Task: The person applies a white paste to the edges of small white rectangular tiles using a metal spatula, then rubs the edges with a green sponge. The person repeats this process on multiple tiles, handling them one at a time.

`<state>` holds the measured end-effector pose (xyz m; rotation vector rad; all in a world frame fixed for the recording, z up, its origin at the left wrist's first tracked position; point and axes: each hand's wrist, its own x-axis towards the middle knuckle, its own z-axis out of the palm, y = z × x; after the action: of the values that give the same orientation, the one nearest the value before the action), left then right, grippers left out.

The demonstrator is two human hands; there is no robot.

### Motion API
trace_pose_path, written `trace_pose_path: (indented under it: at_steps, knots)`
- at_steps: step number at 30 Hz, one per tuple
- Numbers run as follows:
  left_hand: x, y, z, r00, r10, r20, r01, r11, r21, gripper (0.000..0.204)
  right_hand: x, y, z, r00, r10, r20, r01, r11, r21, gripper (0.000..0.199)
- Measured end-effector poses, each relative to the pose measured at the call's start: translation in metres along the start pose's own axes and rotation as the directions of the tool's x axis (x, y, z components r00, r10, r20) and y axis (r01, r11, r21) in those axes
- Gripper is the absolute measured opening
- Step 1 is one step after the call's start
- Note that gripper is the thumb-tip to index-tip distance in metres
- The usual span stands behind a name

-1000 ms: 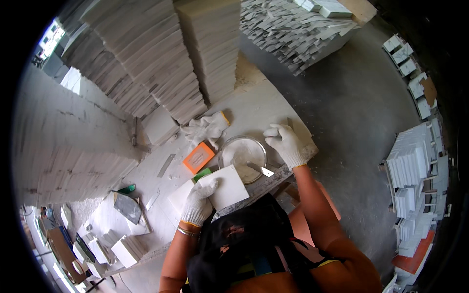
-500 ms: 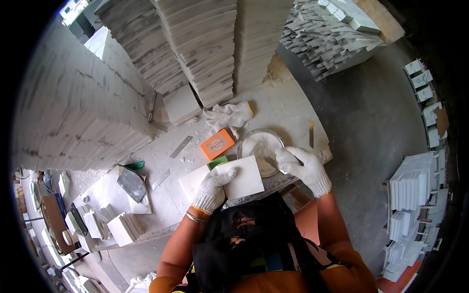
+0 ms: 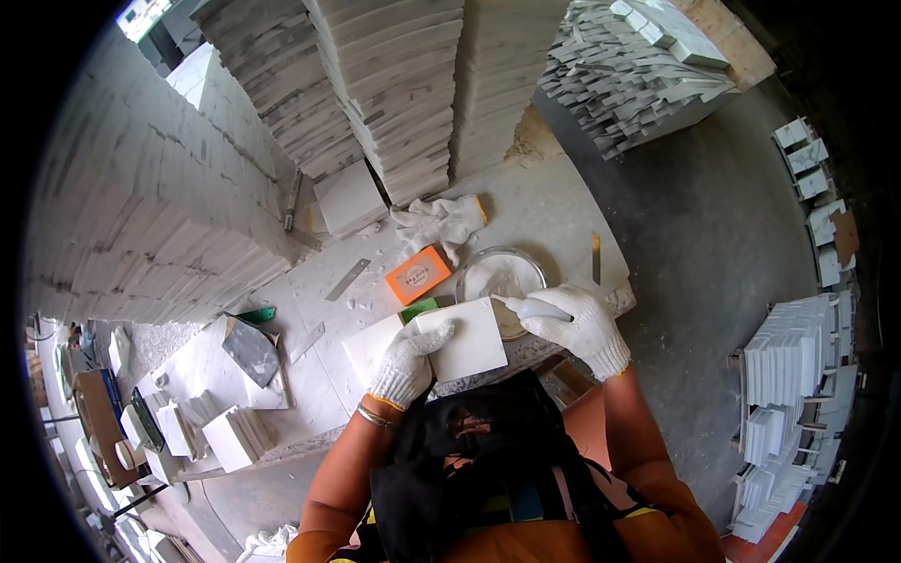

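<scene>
Left hand (image 3: 405, 361), in a white knit glove, lay flat with fingers spread on a square white stone tile (image 3: 441, 345), pressing it down at the near edge of the pale stone tabletop (image 3: 563, 220); not closed around anything. Right hand (image 3: 580, 324), also gloved, was closed on a small light-grey-handled spatula (image 3: 527, 307), its tip pointing left over the tile's right corner. Just behind the tile and touching-close: a round clear bowl of white paste (image 3: 497, 279), with a small green block (image 3: 419, 310) peeking out at the tile's far edge. Beyond that, an orange rectangular pad (image 3: 419, 274), then a crumpled pair of white gloves (image 3: 439, 221). A flat metal blade (image 3: 595, 257) lay right of the bowl, a metal strip (image 3: 347, 280) left of the pad. Further left, a dark grey tile piece (image 3: 250, 349) on a white slab. Far edge: tall stacks of white marble tiles (image 3: 394, 94); more tile stacks (image 3: 638, 66) on the grey floor (image 3: 713, 244).
</scene>
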<state>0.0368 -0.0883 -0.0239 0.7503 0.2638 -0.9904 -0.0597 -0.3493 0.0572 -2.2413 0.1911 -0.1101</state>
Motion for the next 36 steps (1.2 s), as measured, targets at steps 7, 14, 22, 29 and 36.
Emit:
trace_pose_path:
  at_steps: [7, 14, 22, 29, 36]
  knots:
    - [-0.002, 0.001, 0.002, 1.000, 0.004, 0.001, -0.004, 1.000, 0.010, 0.044, 0.003, 0.000, 0.000, 1.000, -0.018, 0.008, 0.018, 0.999, -0.046, 0.036]
    - [-0.003, 0.004, 0.005, 1.000, -0.001, 0.021, 0.000, 1.000, 0.026, 0.046, 0.004, -0.001, 0.000, 1.000, -0.008, 0.000, 0.008, 1.000, -0.019, 0.036]
    - [-0.005, 0.004, 0.008, 1.000, 0.016, -0.001, -0.015, 0.999, 0.043, 0.049, 0.005, -0.005, -0.001, 1.000, -0.012, -0.005, 0.012, 0.999, -0.035, 0.035]
    - [-0.006, 0.005, 0.011, 1.000, 0.023, -0.008, -0.023, 1.000, 0.014, 0.040, 0.006, -0.010, -0.005, 0.998, 0.052, 0.038, -0.055, 0.994, 0.094, 0.032]
    - [-0.005, 0.006, 0.011, 1.000, 0.012, 0.005, -0.012, 0.999, 0.031, 0.041, -0.001, 0.020, -0.014, 0.954, 0.300, 0.004, -0.280, 0.886, 0.369, 0.042]
